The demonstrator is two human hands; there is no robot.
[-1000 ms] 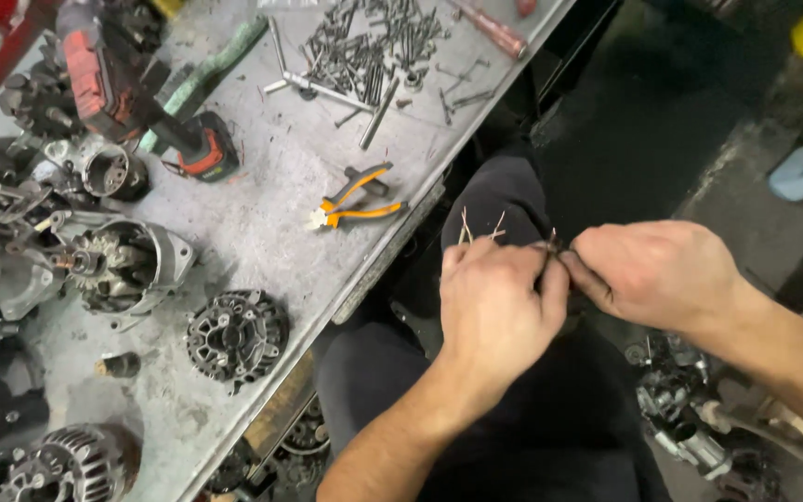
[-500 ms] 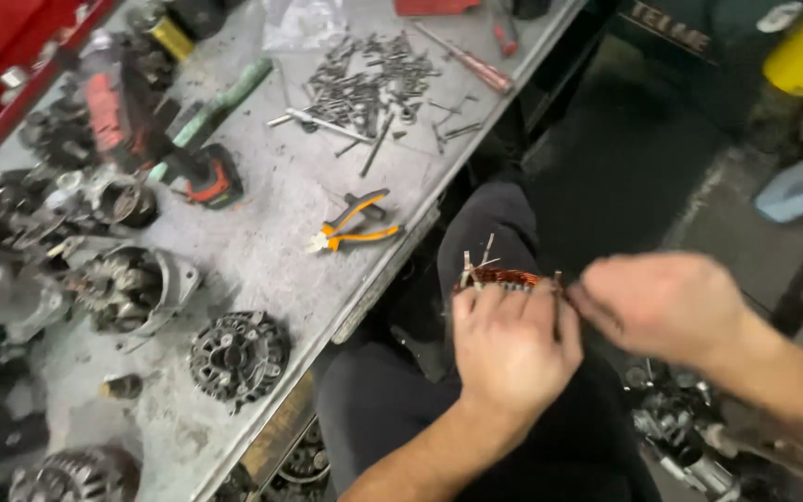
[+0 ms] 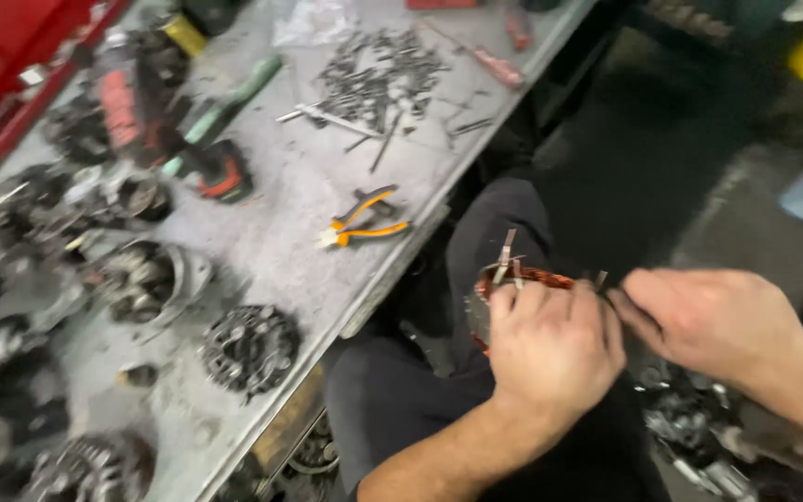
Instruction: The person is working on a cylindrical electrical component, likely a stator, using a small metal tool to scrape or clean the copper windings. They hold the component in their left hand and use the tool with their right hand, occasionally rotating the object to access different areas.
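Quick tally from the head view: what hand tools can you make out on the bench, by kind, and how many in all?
Pliers with orange handles: 1
Red-handled screwdrivers: 2, the second blurred
Red and black power tool: 1
Green-handled tool: 1
Total: 5

head view, steeply downward, close over workbench [image 3: 290, 214]

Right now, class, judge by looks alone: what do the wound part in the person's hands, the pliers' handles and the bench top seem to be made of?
Wound part: likely copper wire, by its reddish-orange coils, with grey metal leads sticking up.
Pliers handles: probably plastic or rubber, orange and black, smooth.
Bench top: seems sheet metal, dull grey, scuffed and stained; blur leaves this open.
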